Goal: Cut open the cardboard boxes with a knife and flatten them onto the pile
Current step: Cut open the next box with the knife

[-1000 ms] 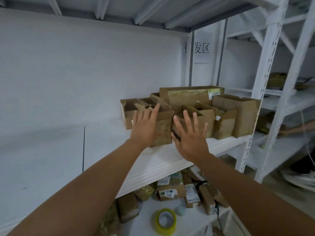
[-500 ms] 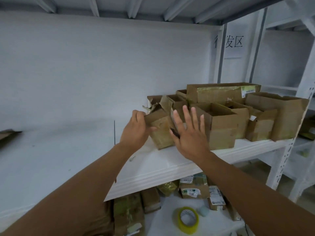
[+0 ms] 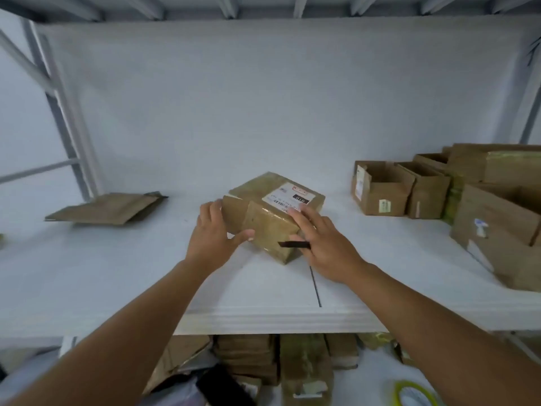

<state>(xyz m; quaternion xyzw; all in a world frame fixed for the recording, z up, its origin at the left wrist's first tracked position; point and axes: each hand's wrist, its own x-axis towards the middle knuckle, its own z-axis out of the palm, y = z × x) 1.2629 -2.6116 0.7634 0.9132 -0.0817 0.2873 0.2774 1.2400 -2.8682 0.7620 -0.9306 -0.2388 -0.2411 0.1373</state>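
Observation:
A taped cardboard box with a white label lies tilted on the white shelf, right in front of me. My left hand grips its left end, thumb under the front face and fingers round the loose flap. My right hand rests its fingers on the box's right side and holds a small black knife under the thumb, its tip pointing left across the box's front face. A flattened cardboard pile lies at the shelf's far left.
Several open cardboard boxes stand bunched at the right of the shelf, the nearest large one close to the front edge. More boxes and a yellow tape roll sit on the lower shelf. A metal upright stands at left.
My left hand took one box from the cluster and both hands brought it leftward onto the bare shelf; my view swung left, so the cluster now sits at the right.

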